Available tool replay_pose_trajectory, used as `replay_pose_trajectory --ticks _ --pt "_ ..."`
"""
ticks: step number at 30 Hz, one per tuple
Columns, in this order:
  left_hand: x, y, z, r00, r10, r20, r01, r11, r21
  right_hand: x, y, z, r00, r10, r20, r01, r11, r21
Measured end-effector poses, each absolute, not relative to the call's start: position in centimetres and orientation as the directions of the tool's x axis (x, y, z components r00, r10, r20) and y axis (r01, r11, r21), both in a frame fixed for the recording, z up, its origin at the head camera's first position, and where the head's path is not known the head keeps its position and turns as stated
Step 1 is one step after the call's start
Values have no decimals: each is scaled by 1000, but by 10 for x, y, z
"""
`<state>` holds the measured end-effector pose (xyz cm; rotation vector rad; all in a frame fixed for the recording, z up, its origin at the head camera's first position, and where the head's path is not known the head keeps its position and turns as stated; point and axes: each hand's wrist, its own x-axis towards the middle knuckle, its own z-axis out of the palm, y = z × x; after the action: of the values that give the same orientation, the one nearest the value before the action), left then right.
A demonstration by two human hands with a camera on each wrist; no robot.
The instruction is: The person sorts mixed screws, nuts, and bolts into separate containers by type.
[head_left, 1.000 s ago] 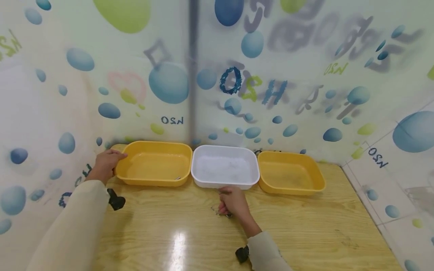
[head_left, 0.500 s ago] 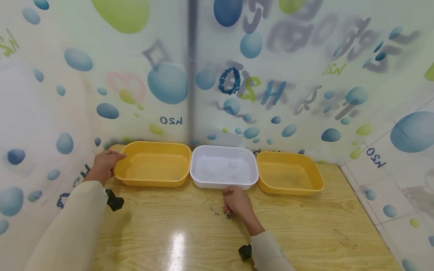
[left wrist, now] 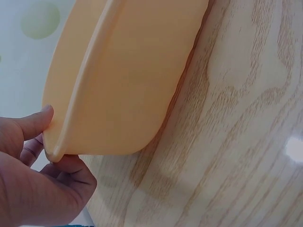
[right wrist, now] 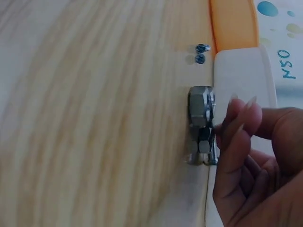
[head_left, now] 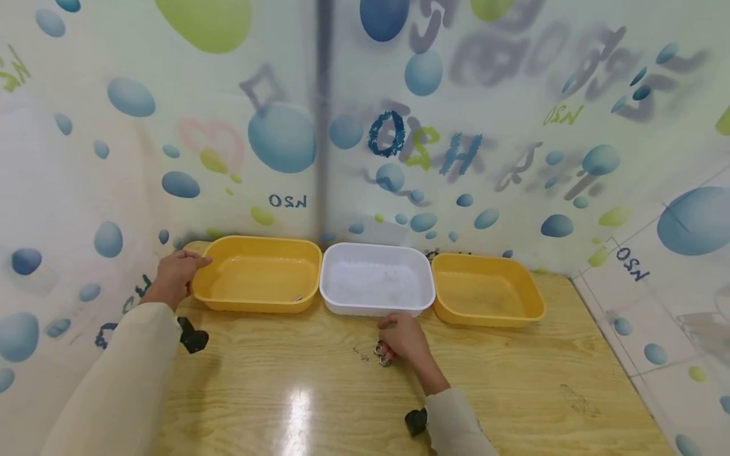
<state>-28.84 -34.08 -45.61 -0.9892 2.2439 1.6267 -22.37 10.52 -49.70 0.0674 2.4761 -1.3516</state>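
Note:
At the left, my left hand (head_left: 173, 275) grips the outer end of a yellow plastic tray (head_left: 256, 275); the left wrist view shows thumb and fingers pinching its rim (left wrist: 87, 71). My right hand (head_left: 406, 335) is low over the table just in front of the white tray (head_left: 376, 282). Its fingers curl with the thumb against the fingertips, and nothing shows between them in the right wrist view. Right beside those fingers stand a large metal hex nut (right wrist: 199, 106) and a smaller nut (right wrist: 204, 143). Several small screws (head_left: 360, 354) lie to their left.
A second yellow tray (head_left: 487, 291) stands right of the white one, all three in a row along the patterned wall (head_left: 365, 215). Small metal pieces (head_left: 297, 298) lie in the left tray's front right corner. The wooden table (head_left: 274, 367) extends toward me.
My right hand has shifted slightly right, away from the small screws, and the metal nuts beside its fingers have come into clearer view. My left hand keeps its grip on the yellow tray.

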Motion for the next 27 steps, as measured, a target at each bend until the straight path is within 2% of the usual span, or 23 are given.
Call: replay_pose_trajectory --ticks 15,22,27 --pt "-287 -338 -453 -750 -399 -527 -623 163 765 -225 103 -497 -933 -128 -335 222 528 -820" --pt "-289 -337 -454 -743 -419 -522 -627 166 761 -224 102 -495 -947 -124 -296 189 531 -826" --pt "-291 -337 -456 -748 -411 -521 -624 166 764 -224 95 -484 -950 -169 -264 157 475 -866"
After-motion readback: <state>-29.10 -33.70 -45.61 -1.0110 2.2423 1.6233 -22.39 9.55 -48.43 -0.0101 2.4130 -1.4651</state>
